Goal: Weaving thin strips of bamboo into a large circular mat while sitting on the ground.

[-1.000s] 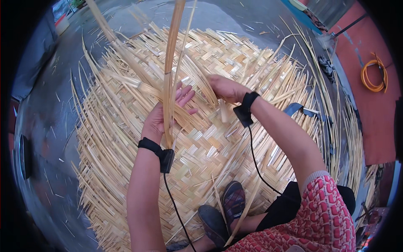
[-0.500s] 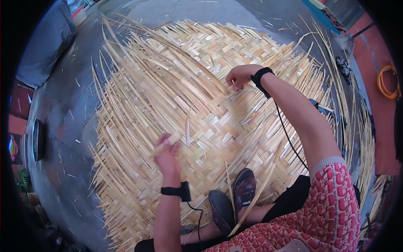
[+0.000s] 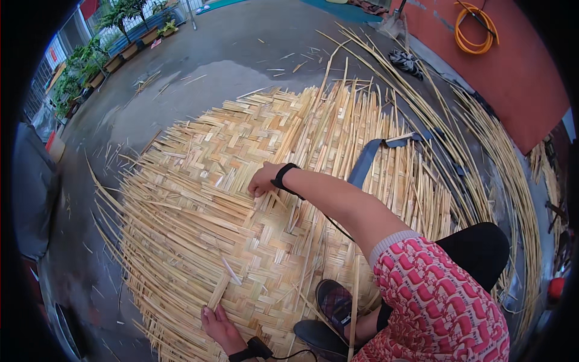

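A large herringbone mat of split bamboo strips (image 3: 241,143) lies on the floor, woven in its middle, with long loose strip ends around its edges. Low at the mat's near left, my left hand (image 3: 222,329) is closed, thumb and fingers pinching the lower end of a short flat bamboo piece (image 3: 218,291). That piece rests against the weave beside a pale sliver (image 3: 231,271). Farther forward, my right hand (image 3: 265,180) has its fingers curled down onto the weave, where several strips end. What lies between those fingertips is hidden.
My shoes (image 3: 333,304) stand on the mat's near part. A dark blue strap (image 3: 365,161) lies across its right side. Long loose bamboo strips (image 3: 512,163) run along the right, by a red wall with an orange hose (image 3: 476,33). Potted plants (image 3: 90,63) line the far left.
The view has swung forward, bringing the plants and more far floor into sight. My left hand has lowered its bamboo piece to the mat. My right hand stays at the weave, along the strip ends.
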`<state>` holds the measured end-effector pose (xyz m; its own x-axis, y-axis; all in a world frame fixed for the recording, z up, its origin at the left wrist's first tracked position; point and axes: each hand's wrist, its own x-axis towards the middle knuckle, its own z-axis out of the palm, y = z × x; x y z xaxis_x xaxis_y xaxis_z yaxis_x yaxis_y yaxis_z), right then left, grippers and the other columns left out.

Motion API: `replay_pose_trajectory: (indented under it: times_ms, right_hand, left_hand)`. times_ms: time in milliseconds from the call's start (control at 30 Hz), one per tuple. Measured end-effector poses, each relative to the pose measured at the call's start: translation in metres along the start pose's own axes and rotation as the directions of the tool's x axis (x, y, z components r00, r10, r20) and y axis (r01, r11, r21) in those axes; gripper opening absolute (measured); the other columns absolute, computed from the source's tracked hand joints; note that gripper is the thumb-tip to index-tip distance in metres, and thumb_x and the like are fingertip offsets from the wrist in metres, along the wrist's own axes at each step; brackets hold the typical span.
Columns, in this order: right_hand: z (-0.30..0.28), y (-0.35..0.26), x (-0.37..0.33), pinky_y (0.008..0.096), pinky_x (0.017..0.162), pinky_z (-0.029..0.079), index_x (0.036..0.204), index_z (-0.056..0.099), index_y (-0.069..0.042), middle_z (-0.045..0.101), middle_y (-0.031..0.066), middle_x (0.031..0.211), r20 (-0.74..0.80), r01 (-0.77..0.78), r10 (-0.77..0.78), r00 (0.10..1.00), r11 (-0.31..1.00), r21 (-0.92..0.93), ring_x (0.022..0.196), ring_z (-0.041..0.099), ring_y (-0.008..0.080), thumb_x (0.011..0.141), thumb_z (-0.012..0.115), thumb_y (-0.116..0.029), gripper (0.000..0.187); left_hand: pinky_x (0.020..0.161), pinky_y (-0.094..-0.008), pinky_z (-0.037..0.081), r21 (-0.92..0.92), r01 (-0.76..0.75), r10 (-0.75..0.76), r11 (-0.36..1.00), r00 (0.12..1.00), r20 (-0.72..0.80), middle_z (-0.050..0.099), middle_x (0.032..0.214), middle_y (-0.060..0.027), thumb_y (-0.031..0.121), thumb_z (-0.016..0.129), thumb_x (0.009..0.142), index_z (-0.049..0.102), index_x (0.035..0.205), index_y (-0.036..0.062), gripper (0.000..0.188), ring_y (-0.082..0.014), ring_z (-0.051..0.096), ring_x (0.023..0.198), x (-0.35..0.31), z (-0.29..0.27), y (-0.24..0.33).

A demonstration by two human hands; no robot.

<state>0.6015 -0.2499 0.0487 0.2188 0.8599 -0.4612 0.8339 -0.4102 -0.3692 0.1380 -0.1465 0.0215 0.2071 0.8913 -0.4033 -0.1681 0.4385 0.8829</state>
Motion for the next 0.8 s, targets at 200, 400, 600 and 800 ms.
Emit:
replay_pose_trajectory:
  times_ms: [200,400,600,800]
  right_hand:
    - [-0.029,0.066,-0.013,0.0410,0.100,0.035,0.105,0.069,-0.027,0.070,-0.0005,0.095,-0.121,-0.142,0.133,0.984,0.987,-0.072,0.096,0.061,0.0207,0.092,0.060,-0.041,0.020]
    - [-0.038,0.043,-0.007,0.0378,0.090,0.050,0.112,0.070,-0.020,0.072,0.0048,0.108,-0.011,-0.122,0.123,0.992,0.968,-0.218,0.101,0.066,0.0247,0.092,0.060,-0.038,0.029]
    - [-0.013,0.002,-0.001,0.0339,0.079,0.047,0.097,0.066,-0.012,0.066,0.0038,0.086,0.064,0.103,-0.118,0.991,0.975,0.196,0.082,0.060,0.0191,0.094,0.062,-0.027,0.015]
    - [-0.013,0.010,0.002,0.0348,0.077,0.046,0.096,0.064,-0.015,0.066,0.0042,0.084,0.047,0.080,-0.079,0.996,0.997,-0.018,0.079,0.058,0.0205,0.090,0.063,-0.022,0.009]
  left_hand:
    - [0.086,-0.0365,0.060,0.124,0.099,-0.106,0.987,0.993,0.050,0.054,0.114,-0.0151,0.003,0.060,0.095,0.052,0.121,-0.0035,0.028,-0.0243,0.061,0.098,0.008,0.070,-0.009]
    - [0.075,-0.0304,0.060,0.329,0.041,-0.070,0.943,0.995,0.075,0.063,0.100,-0.0115,0.001,0.064,0.089,0.060,0.113,-0.0066,0.025,-0.0200,0.066,0.088,0.018,0.056,0.003]
    - [0.071,-0.0279,0.060,0.319,0.061,-0.136,0.946,0.967,0.216,0.063,0.093,-0.0085,-0.003,0.066,0.087,0.063,0.102,-0.0036,0.015,-0.0164,0.065,0.079,0.031,0.042,0.008]
    - [0.064,-0.0251,0.056,0.531,-0.108,-0.010,0.840,0.977,0.214,0.062,0.084,-0.0045,-0.005,0.064,0.086,0.065,0.102,-0.0021,0.016,-0.0131,0.063,0.076,0.030,0.064,-0.007]
